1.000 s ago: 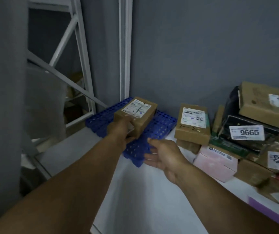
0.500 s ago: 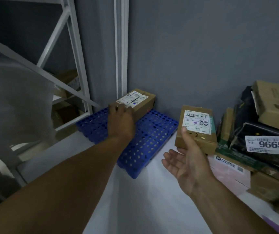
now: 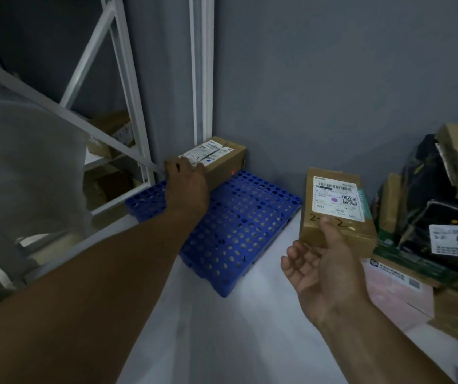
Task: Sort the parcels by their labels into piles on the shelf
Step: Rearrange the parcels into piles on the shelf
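A brown parcel (image 3: 222,159) with a white label lies in the back corner, on the far end of a blue perforated pallet (image 3: 238,225). My left hand (image 3: 186,184) grips its near end, fingers over the top. A second brown parcel (image 3: 335,206), with a white label and "2-2" handwritten on it, stands on the white shelf (image 3: 222,342) right of the pallet. My right hand (image 3: 322,270) is open, palm up, just in front of it, and the thumb tip touches its near face.
A heap of parcels (image 3: 444,217) fills the right side, with a pink parcel (image 3: 394,289) at its foot. White rack posts (image 3: 201,65) and diagonal braces stand at the left, with more boxes behind them. A grey wall closes the back.
My left hand carried the labelled parcel back and set it down in the corner on the pallet. My right hand moved right to the second parcel and turned palm up.
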